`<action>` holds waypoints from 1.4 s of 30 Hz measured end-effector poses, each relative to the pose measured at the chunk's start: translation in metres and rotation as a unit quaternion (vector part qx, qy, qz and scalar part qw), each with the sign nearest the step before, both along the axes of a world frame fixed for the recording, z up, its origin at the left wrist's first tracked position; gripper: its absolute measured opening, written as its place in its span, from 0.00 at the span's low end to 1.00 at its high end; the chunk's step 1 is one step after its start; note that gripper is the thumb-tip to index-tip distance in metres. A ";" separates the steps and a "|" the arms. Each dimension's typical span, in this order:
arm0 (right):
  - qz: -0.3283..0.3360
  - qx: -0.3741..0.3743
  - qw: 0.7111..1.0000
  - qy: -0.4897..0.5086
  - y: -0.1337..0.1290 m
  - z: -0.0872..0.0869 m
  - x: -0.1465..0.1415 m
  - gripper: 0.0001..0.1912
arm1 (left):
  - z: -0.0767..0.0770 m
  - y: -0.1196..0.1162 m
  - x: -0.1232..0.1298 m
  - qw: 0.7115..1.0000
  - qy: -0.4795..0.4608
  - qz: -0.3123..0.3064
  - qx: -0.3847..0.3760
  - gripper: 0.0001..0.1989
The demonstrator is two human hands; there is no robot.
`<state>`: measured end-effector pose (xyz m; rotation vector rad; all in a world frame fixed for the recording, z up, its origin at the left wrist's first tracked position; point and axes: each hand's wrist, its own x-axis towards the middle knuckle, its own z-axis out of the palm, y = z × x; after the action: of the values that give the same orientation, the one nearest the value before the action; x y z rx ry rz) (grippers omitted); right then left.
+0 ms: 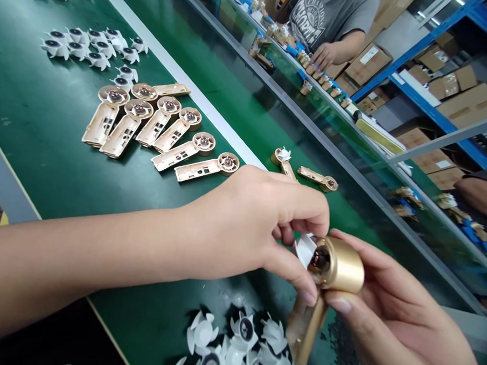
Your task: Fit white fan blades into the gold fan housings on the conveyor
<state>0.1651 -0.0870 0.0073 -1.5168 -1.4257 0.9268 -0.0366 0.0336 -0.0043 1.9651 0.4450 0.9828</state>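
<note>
My right hand (401, 310) grips a gold handheld fan housing (349, 266) by its round head, thumb below and fingers behind. Its handle (311, 334) points down, slightly blurred, and the open front of the head, with a copper-coloured motor coil inside, faces left. Between the thumb and curled fingers of my left hand (261, 222) is a white fan blade (305, 249), tilted at the mouth of the head. Part of the blade is hidden by my fingers. Below lies a heap of loose white fan blades (235, 357).
Several gold fan housings (172, 127) lie on the green table (76, 193) beyond my left arm. More white blades (80, 43) sit farther back. Small dark pieces (343, 345) are scattered under my right hand. Two housings (316, 178) lie on the belt. A co-worker's hand (324, 56) is across the line.
</note>
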 end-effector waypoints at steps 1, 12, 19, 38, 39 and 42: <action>0.007 0.002 1.000 -0.007 0.000 0.000 0.000 0.24 | 0.000 0.000 0.000 1.000 -0.001 -0.001 0.003 0.14; 0.079 0.184 0.898 -0.391 -0.004 0.013 0.007 0.19 | -0.007 0.003 0.004 0.928 0.042 -0.130 -0.348 0.24; 0.065 0.241 0.815 -0.524 -0.009 0.013 0.002 0.19 | -0.004 0.002 0.005 0.880 0.046 -0.104 -0.462 0.36; -0.240 -0.044 0.867 -0.435 0.067 -0.031 0.097 0.24 | 0.010 -0.004 -0.005 0.914 0.343 -0.209 -0.055 0.26; -0.249 -0.051 0.860 -0.441 0.074 -0.036 0.111 0.23 | 0.012 -0.008 -0.007 0.884 0.385 -0.264 -0.039 0.24; -0.252 -0.043 0.853 -0.455 0.070 -0.045 0.133 0.24 | 0.005 -0.026 -0.008 0.817 0.477 -0.324 0.014 0.27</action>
<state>0.2983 -0.0167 -0.0374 -2.4068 -1.4442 -0.1147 -0.0446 0.0075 0.0007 2.2845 0.2344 -0.4903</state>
